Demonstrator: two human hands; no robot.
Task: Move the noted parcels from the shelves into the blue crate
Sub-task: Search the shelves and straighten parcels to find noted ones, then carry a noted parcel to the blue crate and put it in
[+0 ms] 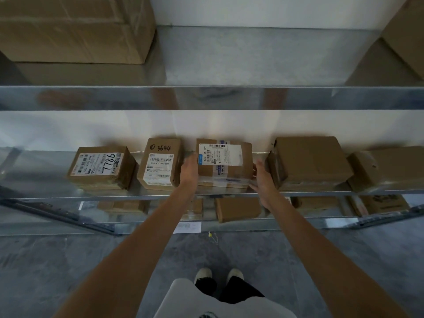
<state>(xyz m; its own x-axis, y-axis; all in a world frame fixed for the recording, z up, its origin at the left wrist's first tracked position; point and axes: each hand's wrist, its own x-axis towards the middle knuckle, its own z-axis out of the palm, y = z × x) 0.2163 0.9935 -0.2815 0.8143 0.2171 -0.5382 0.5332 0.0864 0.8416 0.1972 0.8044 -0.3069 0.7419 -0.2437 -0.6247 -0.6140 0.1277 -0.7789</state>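
In the head view, your left hand [189,167] lies against the left side of the brown cardboard parcel with the white shipping label [223,165], and your right hand [262,177] is at its right side, fingers fairly straight. Blur hides whether either hand actually grips the parcel. It sits near the front edge of the middle metal shelf [160,194], between the parcel marked 3644 [160,164] and a plain brown box [309,161].
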